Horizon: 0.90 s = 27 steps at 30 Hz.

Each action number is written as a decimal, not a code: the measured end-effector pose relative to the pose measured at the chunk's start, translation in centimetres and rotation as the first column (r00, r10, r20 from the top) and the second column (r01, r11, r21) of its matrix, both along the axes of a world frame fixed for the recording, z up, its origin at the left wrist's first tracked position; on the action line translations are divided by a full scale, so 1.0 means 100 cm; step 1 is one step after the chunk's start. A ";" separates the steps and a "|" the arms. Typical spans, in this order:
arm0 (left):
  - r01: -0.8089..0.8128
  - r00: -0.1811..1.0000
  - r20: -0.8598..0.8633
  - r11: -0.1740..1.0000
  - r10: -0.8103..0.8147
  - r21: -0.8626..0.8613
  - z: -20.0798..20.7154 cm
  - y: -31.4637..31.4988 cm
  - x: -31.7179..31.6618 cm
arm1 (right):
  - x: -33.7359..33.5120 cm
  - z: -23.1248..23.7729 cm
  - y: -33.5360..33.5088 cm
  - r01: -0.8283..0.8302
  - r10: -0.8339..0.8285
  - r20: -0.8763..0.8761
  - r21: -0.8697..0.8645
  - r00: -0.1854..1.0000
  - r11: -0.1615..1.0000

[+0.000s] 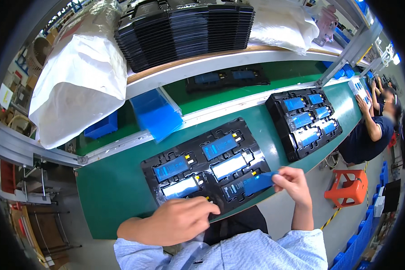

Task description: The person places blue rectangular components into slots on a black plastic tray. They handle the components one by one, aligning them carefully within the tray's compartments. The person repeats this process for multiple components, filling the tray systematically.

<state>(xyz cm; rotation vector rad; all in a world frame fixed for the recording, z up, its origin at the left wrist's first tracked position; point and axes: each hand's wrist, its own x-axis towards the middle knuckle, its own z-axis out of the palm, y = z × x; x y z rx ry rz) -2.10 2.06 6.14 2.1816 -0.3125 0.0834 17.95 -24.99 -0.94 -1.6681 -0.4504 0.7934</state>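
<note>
Across a green workbench [105,193], from where I stand, a person in a pale blue shirt [252,252] bends over a black moulded tray [204,168] of flat rectangular packs, set in two columns. At the tray's near right corner, one dark pack [231,191] sits in its pocket, partly covered by a piece of blue film [258,183]. The right hand [292,182] pinches the film's outer end between thumb and fingers, raised above the tray's edge. The left hand [175,220] is curled over the near left pocket, thumb and forefinger close together; I cannot tell whether anything is between them. Glare whitens two of the other packs.

To the right on the same bench stands a deeper black tray block [289,135] filled with similar blue packs. Behind, blue sheets [155,114] hang over a white rail. A shelf above carries a tall stack of black trays [184,38] between two white bags [81,90]. Farther right, beyond an orange stool [347,189], a co-worker in dark clothing [369,139] reaches over the bench.
</note>
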 end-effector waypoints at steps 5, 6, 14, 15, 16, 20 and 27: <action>0.077 0.993 -0.114 0.833 -0.017 0.548 -0.053 -0.028 0.002 | 0.000 -0.008 0.028 -0.183 0.173 -0.059 -0.248 0.983 0.951; 0.084 0.993 -0.120 0.815 -0.018 0.574 -0.056 -0.031 0.004 | 0.001 -0.011 0.030 -0.188 0.183 -0.043 -0.260 0.982 0.947; 0.099 0.991 -0.137 0.743 -0.011 0.662 -0.063 -0.035 0.008 | -0.001 -0.018 0.038 -0.197 0.202 -0.015 -0.297 0.979 0.934; 0.096 0.991 -0.135 0.742 -0.008 0.664 -0.064 -0.035 0.008 | -0.001 -0.019 0.038 -0.196 0.203 -0.008 -0.296 0.979 0.935; 0.093 0.991 -0.133 0.741 -0.006 0.665 -0.065 -0.035 0.008 | -0.002 -0.020 0.038 -0.195 0.204 -0.002 -0.295 0.979 0.935; 0.104 0.989 -0.145 0.735 -0.008 0.670 -0.066 -0.035 0.008 | -0.002 -0.022 0.037 -0.192 0.210 0.027 -0.305 0.977 0.933; 0.119 0.984 -0.179 0.753 -0.001 0.648 -0.063 -0.035 0.010 | -0.002 -0.023 0.037 -0.197 0.227 0.062 -0.307 0.972 0.931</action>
